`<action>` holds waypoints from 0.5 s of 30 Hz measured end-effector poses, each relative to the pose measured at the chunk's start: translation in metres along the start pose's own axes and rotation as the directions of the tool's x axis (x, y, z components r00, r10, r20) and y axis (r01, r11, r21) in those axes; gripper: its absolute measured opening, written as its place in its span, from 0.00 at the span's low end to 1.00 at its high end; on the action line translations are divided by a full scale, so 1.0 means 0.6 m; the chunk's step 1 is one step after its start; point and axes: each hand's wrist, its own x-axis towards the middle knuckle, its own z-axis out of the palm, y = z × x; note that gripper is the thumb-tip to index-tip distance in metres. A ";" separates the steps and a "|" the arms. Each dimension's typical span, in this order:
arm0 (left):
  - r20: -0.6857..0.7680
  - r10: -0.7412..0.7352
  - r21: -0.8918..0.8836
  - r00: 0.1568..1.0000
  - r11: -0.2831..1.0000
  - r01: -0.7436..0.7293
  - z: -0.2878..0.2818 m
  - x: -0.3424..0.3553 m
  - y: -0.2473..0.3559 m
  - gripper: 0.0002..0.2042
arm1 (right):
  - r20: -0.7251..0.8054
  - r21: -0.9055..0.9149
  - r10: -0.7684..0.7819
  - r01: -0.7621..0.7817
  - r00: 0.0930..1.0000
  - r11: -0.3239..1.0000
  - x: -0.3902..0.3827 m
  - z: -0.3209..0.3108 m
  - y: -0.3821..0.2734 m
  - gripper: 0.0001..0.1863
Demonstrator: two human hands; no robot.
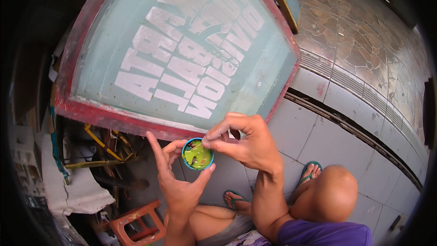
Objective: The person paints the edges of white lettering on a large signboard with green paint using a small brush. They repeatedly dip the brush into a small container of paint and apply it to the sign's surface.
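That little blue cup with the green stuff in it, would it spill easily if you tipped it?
Probably. The small blue cup looks shallow and open-topped, so the green paint inside could run out when tilted. It seems light: the left hand holds it by the fingertips alone. The right hand pinches at its rim, so paint there might make it slippery.

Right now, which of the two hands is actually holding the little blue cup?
The left hand: its fingers cradle the blue-rimmed cup of green paint from below and the side. The right hand only pinches at the cup's rim from above.
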 end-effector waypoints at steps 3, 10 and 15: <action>-0.031 -0.029 -0.038 0.999 0.999 0.028 0.001 0.001 0.001 0.64 | -0.360 0.475 0.032 0.154 0.933 0.866 0.012 -0.026 0.051 0.04; -0.047 -0.230 -0.371 0.972 0.907 0.197 -0.051 0.029 -0.021 0.65 | -0.703 0.665 0.347 0.401 0.621 0.629 0.116 -0.128 0.201 0.08; 0.043 -0.250 -0.398 0.967 0.884 0.246 -0.071 0.048 -0.039 0.61 | -0.705 0.646 0.269 0.438 0.657 0.626 0.168 -0.132 0.218 0.13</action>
